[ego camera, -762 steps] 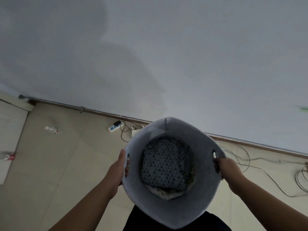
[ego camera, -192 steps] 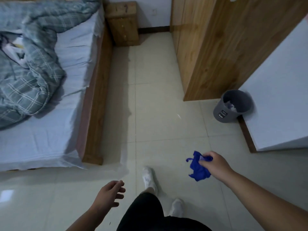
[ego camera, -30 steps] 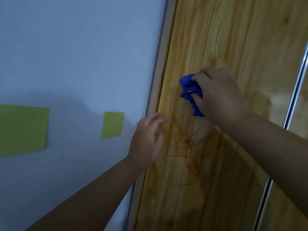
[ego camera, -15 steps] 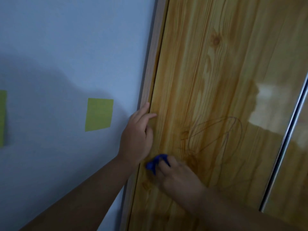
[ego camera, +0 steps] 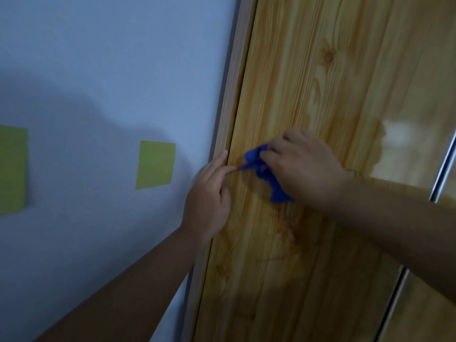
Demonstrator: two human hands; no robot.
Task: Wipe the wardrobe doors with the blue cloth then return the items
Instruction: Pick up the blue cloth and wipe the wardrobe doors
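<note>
Passed over, at nine o'clock on the pale wall [ego camera: 98, 58], a green note [ego camera: 11, 169] at the picture's edge and a smaller green note [ego camera: 155, 165], both flat and well apart from the work. Laid the left hand [ego camera: 209, 193] just left of centre along the wardrobe frame [ego camera: 230, 95], fingers nearly straight, tips at the seam where frame meets door, gripping nothing; probably set there to steady the body. Bunched the blue cloth [ego camera: 264, 171] at centre against the wardrobe door [ego camera: 308, 70], one loose corner almost reaching the left forefinger. Clamped the right hand [ego camera: 306, 169] over the cloth from three o'clock, fingers curled round the wad, so that pressure went flat into the glossy wood. Held the two hands close but apart. Worked near the door's left edge, above thin dark lines toward six o'clock, too dim to tell scribble from grain. Left untouched the metal strip [ego camera: 444, 164] at three o'clock. Judged the wiping under way, the returning of items not begun.
</note>
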